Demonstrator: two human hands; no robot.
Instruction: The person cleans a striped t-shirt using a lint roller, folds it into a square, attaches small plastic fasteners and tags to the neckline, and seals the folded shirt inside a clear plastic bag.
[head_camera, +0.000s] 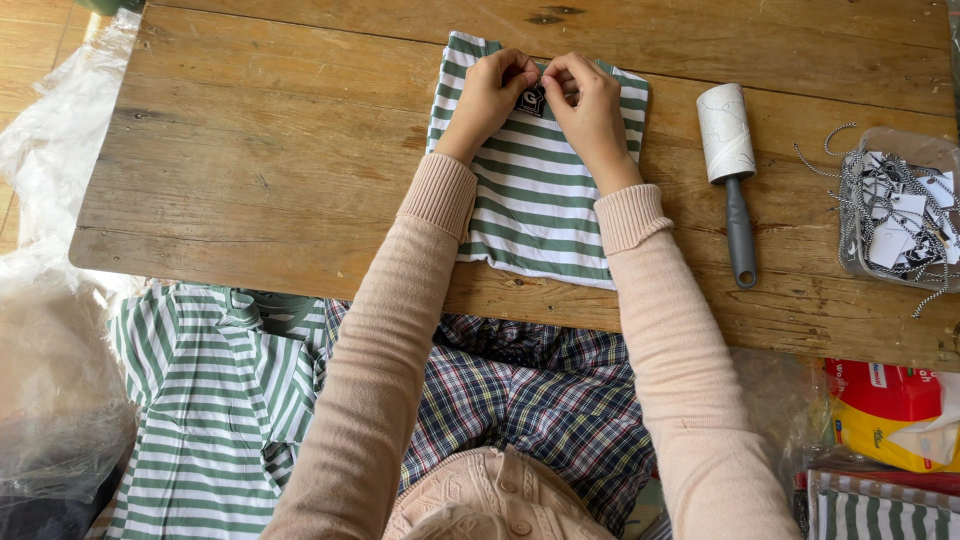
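A folded green-and-white striped shirt (533, 205) lies on the wooden table (260, 170) in front of me. At its collar end sits a small black tag (532, 101). My left hand (490, 95) and my right hand (588, 105) meet there, fingers pinched together around the tag and the collar edge. Both arms wear pale pink knit sleeves. The fingers hide exactly how the tag is attached.
A lint roller (729, 160) with a grey handle lies right of the shirt. A clear tray of tags on ball chains (900, 215) stands at the right edge. More striped shirts (215, 390) and clear plastic bags (55, 370) lie below left; coloured packets (885, 410) sit below right.
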